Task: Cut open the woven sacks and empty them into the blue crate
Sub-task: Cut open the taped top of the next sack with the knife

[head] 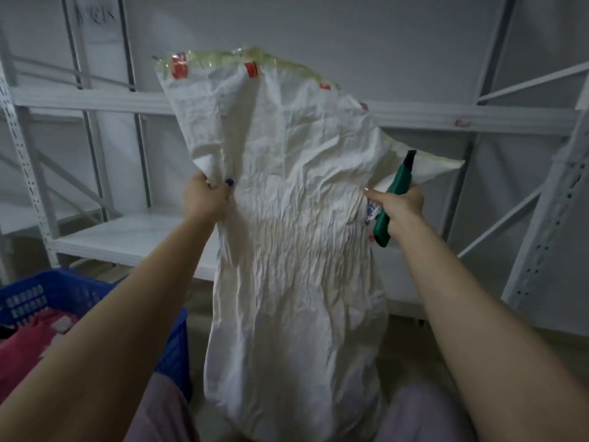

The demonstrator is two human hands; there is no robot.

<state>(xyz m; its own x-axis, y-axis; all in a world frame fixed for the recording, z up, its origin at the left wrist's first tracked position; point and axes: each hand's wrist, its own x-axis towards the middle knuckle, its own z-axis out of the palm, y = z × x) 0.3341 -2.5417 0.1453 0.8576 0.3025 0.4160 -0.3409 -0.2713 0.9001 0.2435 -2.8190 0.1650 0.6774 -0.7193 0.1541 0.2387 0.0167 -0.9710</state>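
Observation:
A crumpled white woven sack [296,244] hangs upright in front of me, its taped top edge with red marks held high. My left hand [205,199] grips the sack's left edge in a fist. My right hand [400,208] pinches the sack's right side while it also holds a green utility knife [393,199], blade end pointing up. The blue crate [60,295] stands at the lower left, with pink cloth [22,355] inside it. The sack's bottom rests low between my knees.
White metal shelving [105,237] runs along the wall behind the sack, with an upright post [548,224] at the right. My knees in light trousers [424,413] frame the bottom of the view.

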